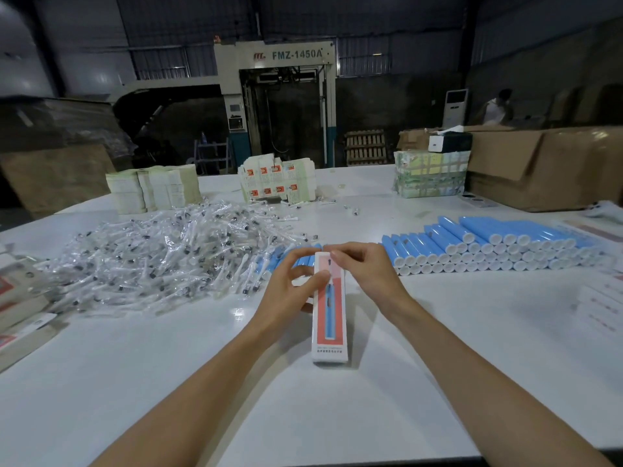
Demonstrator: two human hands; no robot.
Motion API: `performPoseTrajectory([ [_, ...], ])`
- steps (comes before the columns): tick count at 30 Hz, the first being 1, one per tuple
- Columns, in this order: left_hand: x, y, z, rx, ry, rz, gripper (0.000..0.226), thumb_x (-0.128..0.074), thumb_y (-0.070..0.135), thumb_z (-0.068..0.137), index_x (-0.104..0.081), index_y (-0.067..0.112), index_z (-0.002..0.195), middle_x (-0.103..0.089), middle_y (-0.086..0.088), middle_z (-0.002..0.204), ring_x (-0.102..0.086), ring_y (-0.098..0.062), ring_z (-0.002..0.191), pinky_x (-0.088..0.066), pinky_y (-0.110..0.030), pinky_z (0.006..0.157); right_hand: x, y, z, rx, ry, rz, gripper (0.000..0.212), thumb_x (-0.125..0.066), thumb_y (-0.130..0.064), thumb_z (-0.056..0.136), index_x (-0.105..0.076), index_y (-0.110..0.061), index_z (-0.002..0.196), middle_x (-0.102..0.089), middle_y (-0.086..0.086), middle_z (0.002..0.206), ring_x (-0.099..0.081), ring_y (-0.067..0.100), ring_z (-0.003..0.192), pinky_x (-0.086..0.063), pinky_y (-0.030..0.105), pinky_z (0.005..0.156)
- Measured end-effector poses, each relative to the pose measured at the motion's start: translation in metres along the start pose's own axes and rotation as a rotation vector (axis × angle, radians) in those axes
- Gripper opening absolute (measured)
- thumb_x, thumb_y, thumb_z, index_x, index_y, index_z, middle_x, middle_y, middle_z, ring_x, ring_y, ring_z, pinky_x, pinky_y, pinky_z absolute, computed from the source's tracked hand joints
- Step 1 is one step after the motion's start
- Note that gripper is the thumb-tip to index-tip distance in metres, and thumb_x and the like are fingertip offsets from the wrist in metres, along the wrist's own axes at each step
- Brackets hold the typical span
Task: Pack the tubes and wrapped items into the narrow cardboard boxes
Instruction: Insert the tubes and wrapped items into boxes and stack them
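A narrow white and red cardboard box (330, 318) lies lengthwise on the white table (168, 382) in front of me, a blue tube printed on its face. My left hand (293, 284) grips its far half from the left, thumb on top. My right hand (364, 267) pinches the box's far end with its fingertips. A big pile of clear-wrapped items (168, 254) lies to the left. Stacked blue tubes with white caps (499, 244) lie in rows to the right, and a few more blue tubes (283, 257) show behind my left hand.
Bundles of flat box blanks (151, 188) (278, 182) (429, 175) stand at the table's back. Large brown cartons (546, 166) sit at the back right. Printed boxes (20, 298) lie at the left edge, papers (603, 298) at the right. A machine stands beyond the table.
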State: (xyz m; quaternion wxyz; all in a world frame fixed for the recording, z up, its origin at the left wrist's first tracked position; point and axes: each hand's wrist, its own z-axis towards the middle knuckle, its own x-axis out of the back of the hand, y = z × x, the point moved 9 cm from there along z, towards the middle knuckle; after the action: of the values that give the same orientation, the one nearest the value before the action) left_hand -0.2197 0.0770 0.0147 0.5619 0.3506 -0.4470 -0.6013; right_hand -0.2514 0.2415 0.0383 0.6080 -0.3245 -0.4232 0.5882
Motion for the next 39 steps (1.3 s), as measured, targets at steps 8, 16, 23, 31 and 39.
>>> performPoseTrajectory([
  [8,0.007,-0.012,0.002,0.029,0.094,-0.07,0.035,-0.079,0.031,0.099,-0.062,0.039,0.129,-0.079,-0.006,0.106,-0.081,-0.025,0.09,-0.062,-0.028,0.065,-0.004,0.0,-0.01,-0.073,0.073,-0.116,0.028,-0.063,-0.023,0.105,-0.069,-0.012,0.129,-0.074,0.0,0.115,-0.073,0.016,0.106,-0.06,0.029,0.092],
  [16,0.018,-0.02,0.002,0.081,0.262,-0.256,0.049,-0.085,0.022,0.092,-0.052,0.027,0.128,-0.074,-0.015,0.119,-0.08,-0.029,0.092,-0.064,-0.037,0.068,-0.043,-0.008,-0.045,0.056,-0.179,-0.842,0.086,-0.067,-0.062,0.088,-0.017,-0.043,0.155,-0.033,-0.008,0.146,-0.05,0.02,0.13,-0.048,0.04,0.086],
  [23,-0.013,-0.027,0.006,0.078,0.024,-0.227,0.058,-0.077,0.046,0.086,-0.05,0.027,0.134,-0.068,-0.012,0.132,-0.079,-0.025,0.104,-0.067,-0.035,0.077,-0.01,-0.018,-0.065,0.102,-0.064,-1.055,0.071,-0.057,-0.031,0.101,-0.021,-0.022,0.161,-0.046,0.01,0.136,-0.053,0.033,0.121,-0.049,0.045,0.09],
  [31,-0.011,-0.032,0.009,-0.091,-0.054,0.083,0.051,-0.077,0.059,0.084,-0.061,0.046,0.13,-0.067,0.008,0.124,-0.069,-0.011,0.115,-0.065,-0.04,0.086,0.108,-0.016,-0.111,-0.089,0.047,-1.253,0.051,-0.054,-0.045,0.103,-0.039,-0.027,0.148,-0.052,0.002,0.126,-0.06,0.025,0.112,-0.054,0.04,0.081],
  [39,-0.016,-0.018,0.006,-0.164,-0.03,0.315,0.032,-0.07,0.012,0.103,-0.064,0.03,0.128,-0.065,0.018,0.124,-0.066,-0.006,0.113,-0.061,-0.048,0.094,0.223,-0.017,-0.17,-0.161,0.199,-1.672,0.042,-0.043,-0.043,0.108,-0.045,-0.024,0.145,-0.053,0.0,0.128,-0.051,0.021,0.115,-0.042,0.034,0.094],
])
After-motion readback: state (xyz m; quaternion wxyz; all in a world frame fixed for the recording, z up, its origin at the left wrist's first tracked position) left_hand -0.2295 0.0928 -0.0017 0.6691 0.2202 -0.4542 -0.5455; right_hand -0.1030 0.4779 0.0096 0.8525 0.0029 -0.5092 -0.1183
